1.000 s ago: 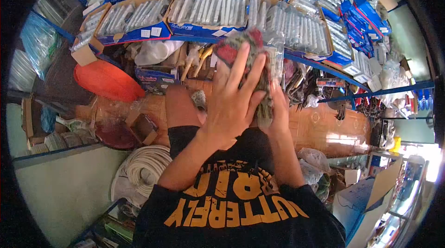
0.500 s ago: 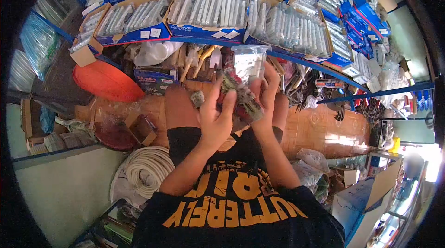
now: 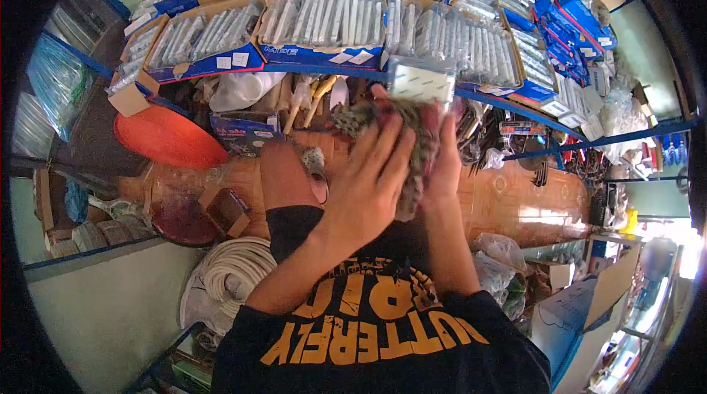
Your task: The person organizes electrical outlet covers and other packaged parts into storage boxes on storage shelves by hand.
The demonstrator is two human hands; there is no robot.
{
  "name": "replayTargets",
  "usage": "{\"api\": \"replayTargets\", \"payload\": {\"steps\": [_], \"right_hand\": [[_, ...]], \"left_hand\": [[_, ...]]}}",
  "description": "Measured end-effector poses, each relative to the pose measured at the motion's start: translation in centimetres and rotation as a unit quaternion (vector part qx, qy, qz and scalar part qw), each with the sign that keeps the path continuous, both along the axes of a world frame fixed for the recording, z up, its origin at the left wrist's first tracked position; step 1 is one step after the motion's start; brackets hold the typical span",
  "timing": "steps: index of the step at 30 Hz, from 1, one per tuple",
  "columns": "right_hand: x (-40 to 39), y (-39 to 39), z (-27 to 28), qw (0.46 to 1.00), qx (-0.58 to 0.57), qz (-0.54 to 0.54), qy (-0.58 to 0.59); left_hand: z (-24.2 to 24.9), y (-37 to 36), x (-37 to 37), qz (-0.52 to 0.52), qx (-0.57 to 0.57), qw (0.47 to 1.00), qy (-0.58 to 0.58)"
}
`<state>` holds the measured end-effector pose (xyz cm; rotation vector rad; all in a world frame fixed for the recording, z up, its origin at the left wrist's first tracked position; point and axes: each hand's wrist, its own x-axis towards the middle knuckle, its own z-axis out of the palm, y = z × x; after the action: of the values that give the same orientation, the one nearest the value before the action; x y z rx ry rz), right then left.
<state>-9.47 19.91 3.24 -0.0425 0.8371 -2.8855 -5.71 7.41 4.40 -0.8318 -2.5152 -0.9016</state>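
A white rectangular plate in clear plastic [image 3: 421, 83] is held up in front of my body, below the row of boxes. My right hand [image 3: 442, 166] is wrapped round its right side, with a patterned green and red cloth [image 3: 412, 129] bunched against it. My left hand [image 3: 372, 180] presses its fingers on the cloth, over the lower part of the plate. The cloth hides the plate's lower part.
Blue open boxes [image 3: 324, 55] of plastic-wrapped switch plates line the shelf ahead. A red round lid [image 3: 169, 136] and a coil of white hose [image 3: 232, 272] are at the left. An open cardboard box [image 3: 582, 320] stands at the lower right.
My left hand has moved right and now lies over the cloth. The cloth has spread across the plate's lower part, and the plate has shifted slightly right.
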Motion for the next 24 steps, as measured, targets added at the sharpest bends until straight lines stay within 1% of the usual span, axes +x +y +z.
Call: {"api": "replayTargets", "payload": {"steps": [1,2,3,5,6,7,8,9,11,12,13,14,15,16,17,19,20,21,22,23,24], "right_hand": [[0.7,-0.3,0.2,0.998,0.048,-0.033,-0.038],[1.6,0.0,0.4,0.996,0.062,0.012,-0.069],[2.0,-0.6,1.3,0.982,0.131,-0.018,-0.137],[2.7,-1.2,1.4,0.979,0.202,-0.02,-0.011],[2.6,-1.1,1.1,0.979,0.202,-0.021,-0.011],[2.5,-0.8,0.5,0.99,0.131,-0.028,0.035],[2.3,-0.6,0.2,0.994,0.06,-0.034,0.082],[1.7,-0.5,0.2,0.994,0.058,-0.036,0.083],[0.1,-0.3,0.3,0.993,-0.118,0.004,-0.006],[0.1,-0.3,0.5,0.993,-0.119,0.001,-0.003],[0.3,-0.5,0.7,1.0,-0.021,0.004,-0.015],[1.0,-0.6,0.8,0.996,0.08,0.008,-0.032],[2.1,-0.5,0.7,0.982,0.18,0.012,-0.056],[3.0,-0.1,-1.1,0.985,0.145,0.078,-0.053],[3.7,0.2,-2.3,0.984,0.147,0.078,-0.056],[4.4,-0.9,-2.5,0.959,0.184,0.217,0.007],[4.6,-1.1,-3.4,0.959,0.184,0.216,0.007],[4.5,-1.5,-4.0,0.938,0.28,0.147,0.143],[4.4,-1.8,-4.3,0.886,0.366,0.073,0.274],[4.5,-1.4,-4.2,0.886,0.365,0.073,0.275],[4.1,-1.5,-1.3,0.953,0.269,0.076,0.113]], "left_hand": [[0.4,-0.1,-0.8,0.023,0.012,1.0,0.004],[0.9,-0.2,-1.6,0.047,0.024,0.999,0.009],[1.6,-0.4,-2.4,0.05,0.024,0.998,0.007],[2.7,-0.6,-3.8,0.06,0.011,0.997,0.055],[2.6,-0.4,-3.9,0.041,0.032,0.997,0.053],[2.7,-0.1,-3.5,0.04,0.032,0.997,0.054],[2.8,0.2,-2.6,0.004,0.008,1.0,0.02],[2.8,0.6,-1.6,-0.032,-0.016,0.999,-0.012],[0.5,1.4,0.4,-0.043,-0.017,0.999,-0.011],[0.1,1.4,0.8,-0.035,-0.008,0.999,-0.014],[-0.3,1.5,1.0,-0.027,0.003,0.999,-0.018],[-0.9,0.9,0.9,-0.002,-0.02,0.999,-0.029],[-0.8,0.2,0.3,-0.006,-0.017,0.999,-0.039],[-0.6,-0.6,-0.7,0.007,0.022,1.0,-0.004],[-0.3,-1.3,-1.8,0.022,0.06,0.997,0.036],[1.9,-3.1,-3.2,0.032,0.08,0.996,0.03],[2.5,-3.5,-3.6,0.042,0.099,0.994,0.029],[2.5,-3.3,-3.4,0.041,0.099,0.994,0.029],[2.3,-2.9,-3.0,0.041,0.101,0.994,0.02],[1.9,-2.4,-2.4,0.042,0.104,0.994,0.011],[0.5,-1.8,-1.5,0.049,0.067,0.996,0.013]]}}
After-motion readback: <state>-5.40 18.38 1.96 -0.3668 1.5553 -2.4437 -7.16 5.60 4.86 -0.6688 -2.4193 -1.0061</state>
